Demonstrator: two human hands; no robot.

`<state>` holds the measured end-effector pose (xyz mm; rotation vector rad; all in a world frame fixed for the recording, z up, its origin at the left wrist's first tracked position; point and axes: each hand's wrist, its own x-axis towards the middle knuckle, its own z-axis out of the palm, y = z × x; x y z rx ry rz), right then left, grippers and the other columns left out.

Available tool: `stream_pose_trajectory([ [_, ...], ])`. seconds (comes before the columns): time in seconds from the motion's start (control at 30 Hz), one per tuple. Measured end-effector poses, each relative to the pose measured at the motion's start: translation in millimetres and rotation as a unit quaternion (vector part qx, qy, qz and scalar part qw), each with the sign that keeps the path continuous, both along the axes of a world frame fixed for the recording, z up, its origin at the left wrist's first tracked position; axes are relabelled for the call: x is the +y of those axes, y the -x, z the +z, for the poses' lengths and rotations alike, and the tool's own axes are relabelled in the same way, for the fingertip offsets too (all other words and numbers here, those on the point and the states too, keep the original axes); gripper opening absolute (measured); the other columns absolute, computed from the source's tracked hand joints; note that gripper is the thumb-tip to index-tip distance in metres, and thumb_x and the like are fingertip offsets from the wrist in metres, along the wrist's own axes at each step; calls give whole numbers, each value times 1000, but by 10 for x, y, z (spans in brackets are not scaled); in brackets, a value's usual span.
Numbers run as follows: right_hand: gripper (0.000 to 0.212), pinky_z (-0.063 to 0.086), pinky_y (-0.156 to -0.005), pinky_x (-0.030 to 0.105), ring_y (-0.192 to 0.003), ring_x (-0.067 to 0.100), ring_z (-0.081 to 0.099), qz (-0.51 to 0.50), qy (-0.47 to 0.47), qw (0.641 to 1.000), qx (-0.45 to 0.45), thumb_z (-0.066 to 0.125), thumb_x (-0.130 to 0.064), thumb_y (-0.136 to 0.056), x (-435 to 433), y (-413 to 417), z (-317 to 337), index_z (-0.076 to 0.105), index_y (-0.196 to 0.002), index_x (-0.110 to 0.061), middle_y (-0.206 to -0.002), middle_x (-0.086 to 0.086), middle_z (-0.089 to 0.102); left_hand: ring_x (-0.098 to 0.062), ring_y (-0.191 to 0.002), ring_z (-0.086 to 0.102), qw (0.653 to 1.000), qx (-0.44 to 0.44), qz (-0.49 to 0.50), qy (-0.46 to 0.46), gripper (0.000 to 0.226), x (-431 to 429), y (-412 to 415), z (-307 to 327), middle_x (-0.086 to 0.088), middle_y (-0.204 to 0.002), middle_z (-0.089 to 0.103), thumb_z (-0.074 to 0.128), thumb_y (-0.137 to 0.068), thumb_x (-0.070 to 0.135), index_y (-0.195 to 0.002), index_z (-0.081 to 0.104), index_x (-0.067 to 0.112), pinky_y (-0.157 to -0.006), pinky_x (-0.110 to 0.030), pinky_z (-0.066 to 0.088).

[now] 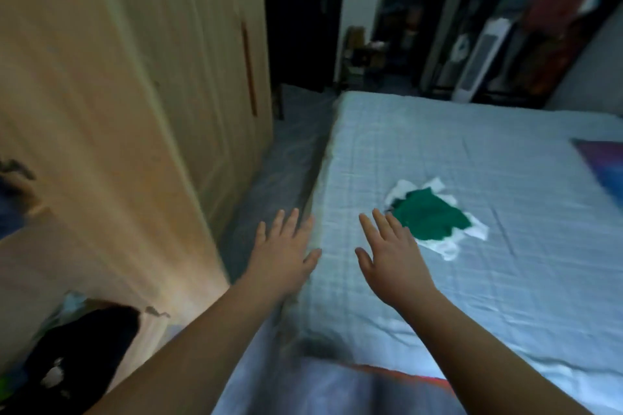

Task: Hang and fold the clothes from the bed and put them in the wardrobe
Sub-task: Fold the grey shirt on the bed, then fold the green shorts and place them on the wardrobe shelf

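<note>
A green garment lies crumpled on top of a white one in the middle of the bed, which has a pale blue checked sheet. My right hand hovers open, palm down, just left of the green garment, with its fingertips close to the cloth's edge. Over the bed's left edge my left hand is stretched out flat, fingers apart, holding nothing. The tall light-wood wardrobe stands on the left with its doors closed.
A narrow strip of floor runs between wardrobe and bed. Dark clothing sits at the lower left. A white tower fan and dark clutter stand past the bed's far end. A purple item lies at the bed's right edge.
</note>
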<state>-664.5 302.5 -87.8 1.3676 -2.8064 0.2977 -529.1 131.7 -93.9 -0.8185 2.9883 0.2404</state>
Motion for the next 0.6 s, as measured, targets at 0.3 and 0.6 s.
stream_pose_trajectory([
  [0.3,66,14,-123,46,-153,26,6,-132,-31,991,-21,34,-48,-102,2108,1536,-82,8,-159,-24,-166,4,7,-25,-154,-3,992,-13,-119,-38,69,1770,1984,-215,1,-168,-3,21,-101,61,-159,-5,34,-122,-54,3],
  [0.6,66,17,-122,46,-153,25,8,-142,-24,986,-85,36,-45,-102,2309,2629,-461,10,-158,-23,-166,5,10,-26,-154,0,990,-50,-112,-62,68,1884,3133,-581,-2,-168,2,24,-101,59,-159,-4,34,-122,-54,8],
])
